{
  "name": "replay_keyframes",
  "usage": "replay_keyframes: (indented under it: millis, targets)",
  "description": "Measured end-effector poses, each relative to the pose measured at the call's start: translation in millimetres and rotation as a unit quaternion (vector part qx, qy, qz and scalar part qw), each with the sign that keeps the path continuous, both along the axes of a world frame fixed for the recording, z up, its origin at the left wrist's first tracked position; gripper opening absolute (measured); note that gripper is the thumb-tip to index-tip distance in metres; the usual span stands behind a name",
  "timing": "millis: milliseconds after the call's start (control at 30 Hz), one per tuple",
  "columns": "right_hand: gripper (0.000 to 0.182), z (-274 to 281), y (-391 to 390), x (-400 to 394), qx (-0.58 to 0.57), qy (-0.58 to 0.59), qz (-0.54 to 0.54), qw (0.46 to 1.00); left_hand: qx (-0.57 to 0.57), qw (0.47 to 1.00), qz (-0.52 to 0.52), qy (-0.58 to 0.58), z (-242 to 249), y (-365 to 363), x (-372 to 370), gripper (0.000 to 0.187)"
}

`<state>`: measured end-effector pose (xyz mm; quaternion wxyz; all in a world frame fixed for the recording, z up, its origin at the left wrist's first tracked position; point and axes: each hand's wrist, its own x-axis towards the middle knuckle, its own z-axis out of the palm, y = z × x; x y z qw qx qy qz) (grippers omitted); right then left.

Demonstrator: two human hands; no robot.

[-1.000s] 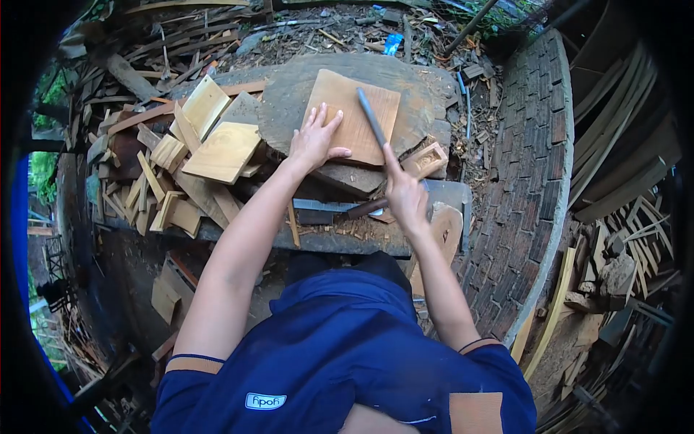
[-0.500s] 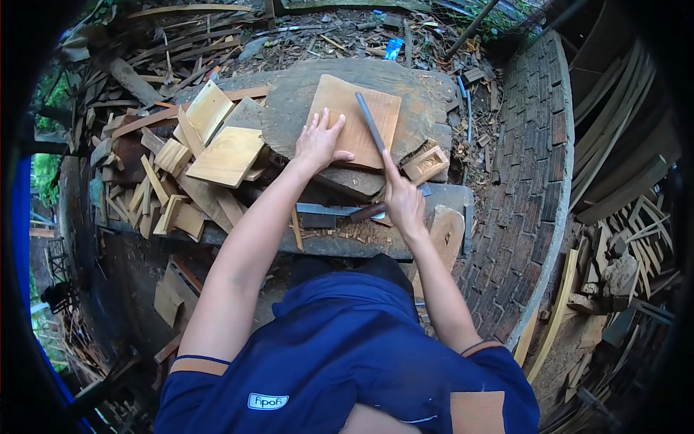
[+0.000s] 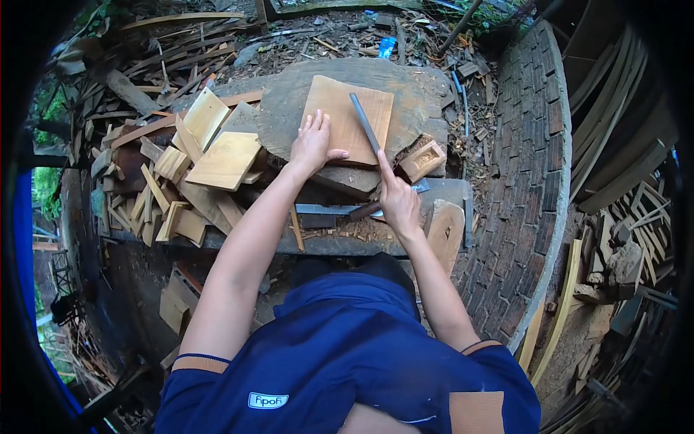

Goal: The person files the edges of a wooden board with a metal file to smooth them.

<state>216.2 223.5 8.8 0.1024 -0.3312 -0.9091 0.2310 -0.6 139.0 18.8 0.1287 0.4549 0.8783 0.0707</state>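
A thin, square-cut wooden board [image 3: 329, 98] lies on a wide weathered wood slab [image 3: 282, 108]. My left hand [image 3: 314, 145] rests flat on the board's left part, thumb spread toward its near edge. Closed around the near end of a long dark-grey metal bar, which looks like a file [image 3: 365, 121], is my right hand [image 3: 400, 205], its index finger stretched along it. The bar slants across the board's right side. Just beyond that hand sits a small carved wooden block [image 3: 423, 160] with a recessed face. My palm hides the bar's grip.
A toothed metal strip [image 3: 325, 210] and a dark wooden handle [image 3: 363, 210] lie on the bench among wood chips. Offcuts and pale boards [image 3: 225, 160] pile up on the left. A low brick wall [image 3: 522, 195] curves along the right. A rounded wood piece [image 3: 444, 231] leans at the bench's front.
The view has shifted slightly. The bar and my right hand have slid a little toward the left; my left hand stays flat on the board.
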Motion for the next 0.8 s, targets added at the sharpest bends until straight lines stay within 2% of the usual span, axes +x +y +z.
replay_keyframes:
  millis: [200, 233, 367, 467, 600, 800]
  targets:
    - [0.049, -0.8, 23.1, -20.1, -0.003, 0.020, -0.001, 1.000, 0.003, 1.000, -0.007, 0.000, -2.2, -0.1, -0.5, 0.106]
    - [0.054, -5.7, 31.4, -29.5, 0.008, 0.023, -0.009, 1.000, 0.014, 1.000, -0.010, 0.000, -6.6, -2.0, -2.7, 0.106]
    - [0.049, -13.4, 31.6, -29.1, 0.036, 0.040, -0.010, 0.999, 0.023, 1.000, 0.000, -0.010, -10.8, -1.4, -4.1, 0.109]
    - [0.051, 1.3, 4.3, 2.6, -0.012, -0.010, 0.004, 1.000, -0.003, 0.999, -0.020, -0.027, -3.5, -2.7, -8.1, 0.112]
    - [0.050, 2.1, 11.0, -1.5, -0.027, -0.019, 0.007, 0.999, -0.022, 0.999, -0.019, -0.032, 0.4, -0.7, -10.4, 0.114]
    - [0.048, -7.6, 40.2, -39.9, 0.032, 0.021, -0.020, 0.999, -0.024, 0.999, -0.022, -0.010, 1.6, -0.2, -10.2, 0.113]
